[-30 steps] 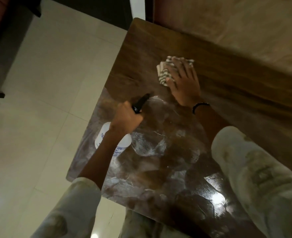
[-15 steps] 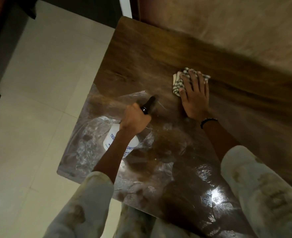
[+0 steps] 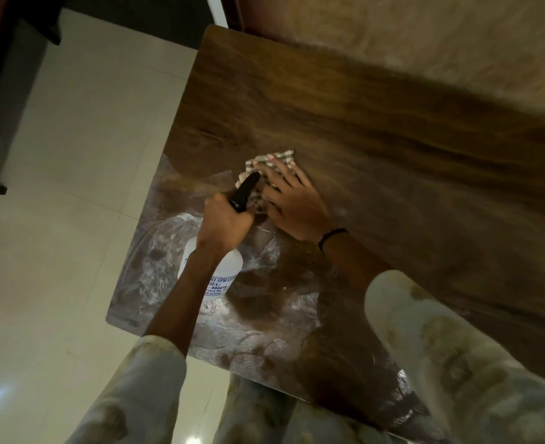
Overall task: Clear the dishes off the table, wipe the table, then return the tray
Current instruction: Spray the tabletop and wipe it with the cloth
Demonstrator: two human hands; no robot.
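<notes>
My left hand (image 3: 224, 221) is clenched around the black trigger head (image 3: 245, 191) of a white spray bottle (image 3: 217, 273), forearm reaching up from the near table edge, wrist bent so the nozzle tilts toward the cloth. Just beyond it, my right hand (image 3: 292, 205) lies flat, fingers spread, pressing the checked cloth (image 3: 272, 160) onto the table (image 3: 377, 149); a dark band (image 3: 332, 237) circles that wrist. The near part of the table shows pale wet smears; the far part is bare wood grain. No tray is in view.
</notes>
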